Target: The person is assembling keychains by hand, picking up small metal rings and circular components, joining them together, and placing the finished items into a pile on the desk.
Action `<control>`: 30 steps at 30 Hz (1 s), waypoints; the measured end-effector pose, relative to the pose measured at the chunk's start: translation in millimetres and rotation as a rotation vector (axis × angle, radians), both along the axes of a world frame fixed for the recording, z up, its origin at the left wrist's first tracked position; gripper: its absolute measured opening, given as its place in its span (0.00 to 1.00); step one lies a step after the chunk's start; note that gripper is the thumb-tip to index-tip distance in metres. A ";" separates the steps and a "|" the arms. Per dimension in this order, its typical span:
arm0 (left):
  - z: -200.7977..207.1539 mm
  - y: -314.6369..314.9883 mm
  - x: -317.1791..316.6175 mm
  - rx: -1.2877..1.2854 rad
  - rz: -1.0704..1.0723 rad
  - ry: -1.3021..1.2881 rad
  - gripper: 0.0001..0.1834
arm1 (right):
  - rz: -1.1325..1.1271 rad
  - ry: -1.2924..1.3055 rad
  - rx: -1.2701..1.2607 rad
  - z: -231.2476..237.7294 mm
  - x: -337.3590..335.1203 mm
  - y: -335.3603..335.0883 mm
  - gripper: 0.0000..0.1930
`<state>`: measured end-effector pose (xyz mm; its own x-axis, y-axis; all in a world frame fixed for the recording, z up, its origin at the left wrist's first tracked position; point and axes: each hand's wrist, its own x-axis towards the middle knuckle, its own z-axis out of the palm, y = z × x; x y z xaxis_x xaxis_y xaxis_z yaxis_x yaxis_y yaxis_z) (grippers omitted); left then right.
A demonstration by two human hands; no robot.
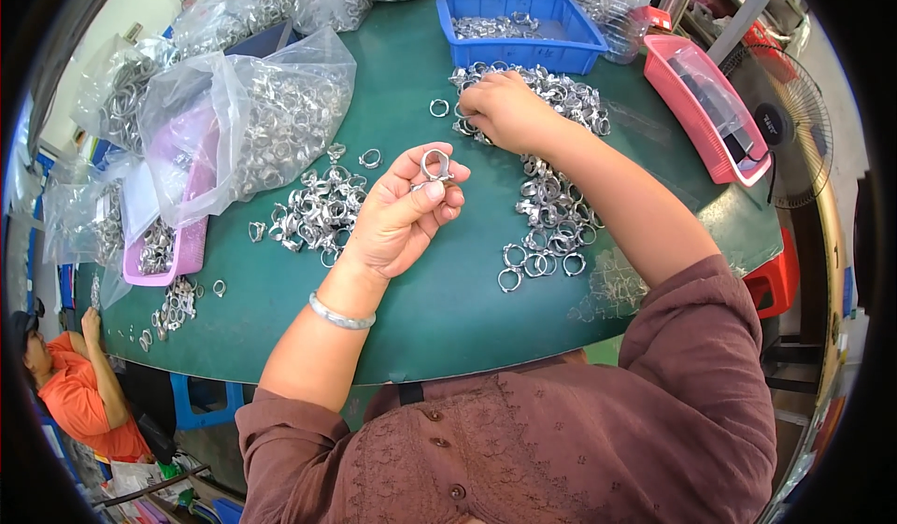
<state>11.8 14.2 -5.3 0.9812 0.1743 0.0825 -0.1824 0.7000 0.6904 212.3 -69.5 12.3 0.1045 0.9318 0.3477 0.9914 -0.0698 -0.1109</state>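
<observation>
Workshop, heaps of metal rings (pixel 318 208) on green table (pixel 448 314), filled plastic bags (pixel 290 118), blue bin (pixel 525 59), co-worker (pixel 84 398)

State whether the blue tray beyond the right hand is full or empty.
Neither: partly filled. Metal rings lie in the blue tray, below its rim, and bare blue floor shows toward its right side.

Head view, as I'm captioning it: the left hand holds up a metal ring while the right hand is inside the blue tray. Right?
No: the head view shows the right hand at the ring pile beside the blue tray, not inside it. The left hand does hold up a metal ring.
</observation>
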 end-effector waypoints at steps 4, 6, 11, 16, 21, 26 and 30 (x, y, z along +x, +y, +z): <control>0.9 0.2 -0.7 -0.018 -0.014 0.003 0.21 | 0.058 0.210 0.078 12.2 -7.1 -16.9 0.08; 1.9 0.1 -1.1 -0.016 -0.016 0.026 0.21 | 0.071 0.398 0.298 15.1 -18.3 -28.3 0.11; 4.3 -0.8 -2.5 -0.033 -0.047 0.044 0.22 | 0.092 0.544 0.296 23.5 -40.3 -48.6 0.15; 6.9 -8.2 -1.5 0.038 0.022 0.136 0.24 | 0.188 0.555 0.367 20.9 -56.3 -54.8 0.15; 7.4 -18.9 -0.9 0.388 0.227 0.177 0.25 | 0.180 0.597 0.341 18.0 -69.2 -57.2 0.26; -2.5 -15.3 0.7 0.807 0.386 0.033 0.21 | 0.195 0.521 0.321 17.9 -73.6 -57.2 0.30; 2.5 -18.5 -0.9 0.475 0.265 0.147 0.17 | 0.214 0.548 0.297 16.7 -65.9 -58.1 0.28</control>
<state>11.0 -4.3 -2.7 0.9160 0.3936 0.0777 -0.1878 0.2497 0.9499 146.4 -127.6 29.0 0.1632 0.8242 0.5423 0.7744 0.2336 -0.5880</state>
